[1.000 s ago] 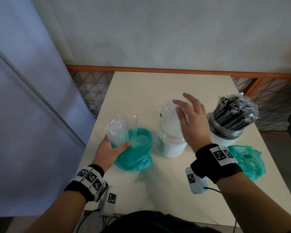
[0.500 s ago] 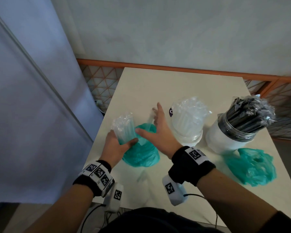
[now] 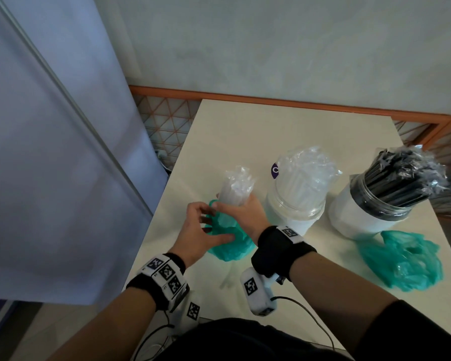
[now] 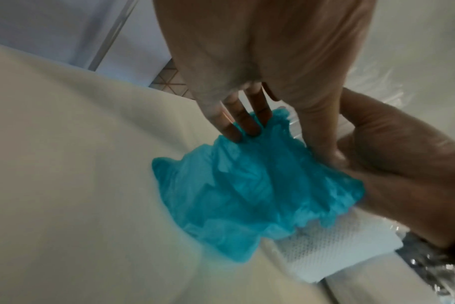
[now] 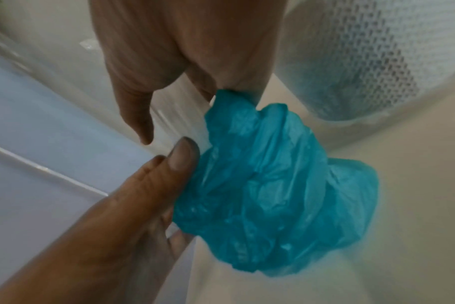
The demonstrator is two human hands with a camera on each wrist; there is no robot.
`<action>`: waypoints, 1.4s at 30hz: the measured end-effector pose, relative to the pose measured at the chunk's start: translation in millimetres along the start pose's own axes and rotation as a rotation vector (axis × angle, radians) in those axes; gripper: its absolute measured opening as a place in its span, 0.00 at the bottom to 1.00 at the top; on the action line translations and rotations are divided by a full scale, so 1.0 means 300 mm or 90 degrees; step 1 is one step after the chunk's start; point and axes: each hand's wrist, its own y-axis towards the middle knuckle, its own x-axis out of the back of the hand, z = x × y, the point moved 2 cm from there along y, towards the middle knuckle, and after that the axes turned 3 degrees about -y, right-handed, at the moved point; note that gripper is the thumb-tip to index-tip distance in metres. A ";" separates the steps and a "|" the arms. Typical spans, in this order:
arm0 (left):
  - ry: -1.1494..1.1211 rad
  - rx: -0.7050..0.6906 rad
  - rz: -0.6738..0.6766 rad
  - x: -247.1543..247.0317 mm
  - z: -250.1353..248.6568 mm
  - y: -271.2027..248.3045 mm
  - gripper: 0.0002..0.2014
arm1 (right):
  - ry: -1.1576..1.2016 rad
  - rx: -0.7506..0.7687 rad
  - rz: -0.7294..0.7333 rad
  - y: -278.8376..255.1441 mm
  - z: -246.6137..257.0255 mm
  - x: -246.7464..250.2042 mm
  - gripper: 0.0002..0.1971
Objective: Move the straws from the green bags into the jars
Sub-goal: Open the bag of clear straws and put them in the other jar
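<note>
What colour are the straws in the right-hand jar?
The straws are black, best in the head view.

A surface point(image 3: 245, 131) runs back toward a wall. Near its left edge stands a bag point(image 3: 229, 246), with a bundle of straws point(image 3: 236, 188) rising out of its top. The left hand point(image 3: 195, 235) is against the bag's left side; the right hand point(image 3: 242, 212) holds the bundle from the right. Just right of the bag stands a jar point(image 3: 294, 214) filled with straws, and further right a second jar point(image 3: 370, 217), also filled. A second bag point(image 3: 401, 259) lies just in front of it.
</note>
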 end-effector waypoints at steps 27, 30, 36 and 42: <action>0.483 -0.427 -0.066 -0.231 -0.281 0.078 0.14 | 0.107 0.337 -0.139 -0.195 0.464 0.531 0.04; 0.492 -0.417 0.005 -0.296 -0.286 0.098 0.13 | 0.068 0.337 -0.113 -0.184 0.480 0.533 0.05; 0.460 -0.332 0.043 -0.297 -0.296 0.126 0.09 | 0.074 0.396 -0.149 -0.160 0.499 0.594 0.05; 0.476 -0.281 0.042 -0.310 -0.287 0.118 0.10 | -0.071 0.300 -0.133 -0.122 0.377 0.574 0.12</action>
